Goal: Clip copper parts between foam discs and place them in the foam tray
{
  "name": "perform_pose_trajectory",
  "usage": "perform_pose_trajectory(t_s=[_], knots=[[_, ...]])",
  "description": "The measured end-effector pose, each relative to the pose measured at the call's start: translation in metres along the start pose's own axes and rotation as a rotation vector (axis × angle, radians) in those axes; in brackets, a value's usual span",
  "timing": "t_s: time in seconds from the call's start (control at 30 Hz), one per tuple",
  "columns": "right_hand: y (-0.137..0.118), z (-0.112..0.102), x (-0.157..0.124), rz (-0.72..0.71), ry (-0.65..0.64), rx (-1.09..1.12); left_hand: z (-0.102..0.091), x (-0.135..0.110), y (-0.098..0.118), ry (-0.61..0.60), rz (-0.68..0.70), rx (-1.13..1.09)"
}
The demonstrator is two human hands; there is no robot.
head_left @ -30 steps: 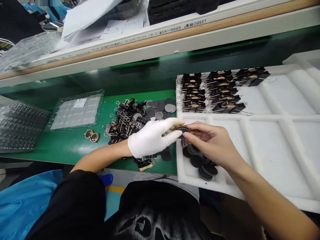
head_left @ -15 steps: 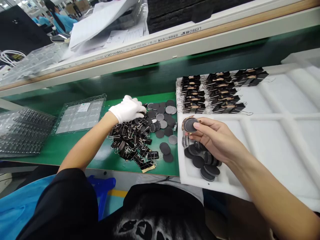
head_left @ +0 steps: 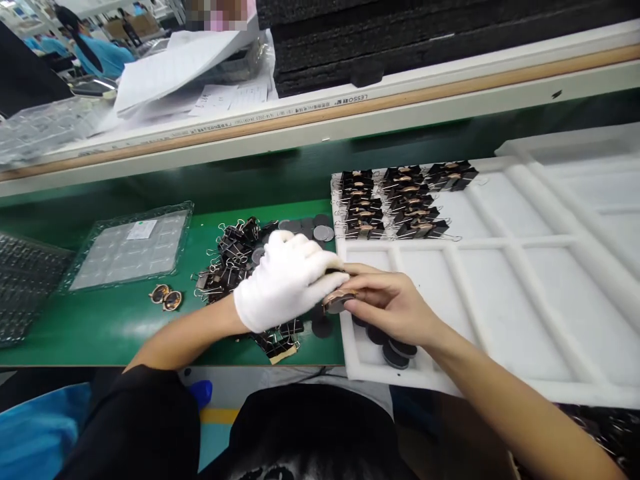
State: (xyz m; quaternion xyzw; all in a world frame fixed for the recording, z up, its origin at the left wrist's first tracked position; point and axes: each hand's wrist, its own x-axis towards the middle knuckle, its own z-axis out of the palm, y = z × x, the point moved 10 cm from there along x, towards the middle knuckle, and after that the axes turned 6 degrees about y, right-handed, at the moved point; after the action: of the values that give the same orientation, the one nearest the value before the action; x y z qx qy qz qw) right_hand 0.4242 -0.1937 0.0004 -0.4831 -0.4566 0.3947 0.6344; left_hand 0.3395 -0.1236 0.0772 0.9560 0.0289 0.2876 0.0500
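Observation:
My left hand (head_left: 287, 280) wears a white glove and meets my bare right hand (head_left: 390, 303) at the front left corner of the white foam tray (head_left: 500, 280). Both hands close on a round dark disc with a copper-coloured rim (head_left: 339, 301), held between the fingertips. Below the hands, several loose dark discs (head_left: 395, 350) lie in the tray's front left compartment. A pile of black binder clips (head_left: 235, 257) lies on the green mat just left of my gloved hand; whether the left fingers also hold a clip is hidden.
Rows of clipped assemblies (head_left: 395, 200) fill the tray's back left compartments. Grey discs (head_left: 313, 230) lie on the green mat (head_left: 100, 320). Two copper-rimmed parts (head_left: 167, 297) and a clear blister tray (head_left: 130, 247) sit to the left. A shelf (head_left: 350, 113) with papers runs above.
My left hand came back from the clip pile to join my right hand on the rimmed disc. The right hand lowered the disc toward the tray's front left corner.

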Motion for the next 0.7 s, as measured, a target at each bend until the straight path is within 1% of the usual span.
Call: perform_pose_trajectory(t_s=[0.03,0.1,0.17,0.2,0.27,0.33,0.4,0.47,0.6,0.7], knots=[[-0.001,0.000,-0.001,-0.018,0.017,0.009,-0.003,0.000,0.005,0.037,0.002,-0.022],[-0.004,-0.004,-0.002,-0.060,0.078,0.021,-0.007,-0.001,0.004,0.057,-0.021,-0.119],[-0.007,-0.009,-0.002,-0.100,0.129,0.029,-0.012,-0.002,-0.005,0.053,-0.068,-0.177],[-0.010,-0.011,-0.002,-0.120,0.146,0.026,-0.013,-0.004,-0.012,0.042,-0.105,-0.162],[-0.015,-0.013,-0.001,-0.161,0.148,-0.010,-0.010,-0.009,-0.028,-0.028,-0.200,-0.080],[-0.019,-0.011,-0.001,-0.197,0.118,-0.084,0.005,-0.018,-0.037,-0.182,-0.271,-0.045],[-0.023,-0.008,-0.002,-0.235,0.077,-0.171,0.023,-0.027,-0.035,-0.338,-0.288,-0.130],[-0.027,-0.006,-0.003,-0.267,0.052,-0.234,0.035,-0.033,-0.029,-0.424,-0.305,-0.260],[-0.031,-0.009,-0.005,-0.273,0.038,-0.217,0.043,-0.037,-0.028,-0.500,-0.404,-0.402],[-0.025,-0.009,-0.005,-0.210,-0.017,-0.201,0.043,-0.035,-0.027,-0.491,-0.401,-0.440]])
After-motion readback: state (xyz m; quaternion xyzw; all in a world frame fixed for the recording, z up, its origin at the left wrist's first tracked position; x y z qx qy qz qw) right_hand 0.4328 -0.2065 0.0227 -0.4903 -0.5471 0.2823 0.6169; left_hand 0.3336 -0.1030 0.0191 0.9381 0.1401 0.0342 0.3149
